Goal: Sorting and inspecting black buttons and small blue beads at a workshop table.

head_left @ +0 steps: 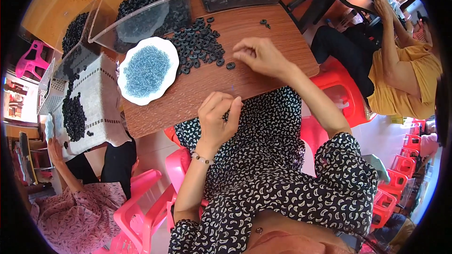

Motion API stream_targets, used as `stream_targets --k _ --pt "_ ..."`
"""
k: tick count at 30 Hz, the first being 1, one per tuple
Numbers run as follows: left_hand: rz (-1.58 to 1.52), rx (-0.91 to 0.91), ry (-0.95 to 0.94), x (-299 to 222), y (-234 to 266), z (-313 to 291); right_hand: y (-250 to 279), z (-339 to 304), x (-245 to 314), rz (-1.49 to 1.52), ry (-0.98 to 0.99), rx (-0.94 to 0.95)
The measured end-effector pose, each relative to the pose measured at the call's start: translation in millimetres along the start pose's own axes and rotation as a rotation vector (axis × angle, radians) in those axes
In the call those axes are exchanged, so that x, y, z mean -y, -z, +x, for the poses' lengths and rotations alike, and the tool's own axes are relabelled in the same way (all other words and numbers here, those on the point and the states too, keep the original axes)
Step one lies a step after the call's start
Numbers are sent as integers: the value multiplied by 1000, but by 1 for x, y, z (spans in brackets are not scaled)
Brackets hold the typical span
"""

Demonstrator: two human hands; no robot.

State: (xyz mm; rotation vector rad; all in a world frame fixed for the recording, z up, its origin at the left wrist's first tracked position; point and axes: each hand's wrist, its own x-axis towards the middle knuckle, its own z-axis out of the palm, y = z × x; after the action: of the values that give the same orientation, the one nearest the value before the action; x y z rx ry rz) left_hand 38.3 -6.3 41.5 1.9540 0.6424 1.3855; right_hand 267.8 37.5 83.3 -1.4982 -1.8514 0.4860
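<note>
My left hand (218,118) is closed in front of the table's near edge, thumb up and fingers curled. A small dark bit shows by its thumb, too little to name. Over the tabletop, my right hand (262,57) has bent fingers, with thumb and forefinger tips close together; whatever lies between them is hidden. Just left of it lies a single black ring-shaped piece (230,66), beside a loose pile of the same black pieces (200,42). A white scalloped plate (172,52) heaped with tiny blue-grey beads (147,71) stands left of the pile.
Clear plastic bins (188,4) of black pieces stand along the back. Two stray pieces (264,22) lie at the far right of the brown table (278,16). At left, a person's hand (55,151) touches a cloth-covered table (101,108). Another person in yellow (400,75) sits at right.
</note>
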Motion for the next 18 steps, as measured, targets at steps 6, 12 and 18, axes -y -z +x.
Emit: stream_targets --k 6,12,18 --pt "2 -39 96 19 -3 -6 -22 -13 -11 -313 316 -92" --pt "40 -174 50 15 -3 -3 -21 -21 8 -23 47 -16" --pt "38 -192 134 19 -3 -6 -24 -41 33 292 -40 59"
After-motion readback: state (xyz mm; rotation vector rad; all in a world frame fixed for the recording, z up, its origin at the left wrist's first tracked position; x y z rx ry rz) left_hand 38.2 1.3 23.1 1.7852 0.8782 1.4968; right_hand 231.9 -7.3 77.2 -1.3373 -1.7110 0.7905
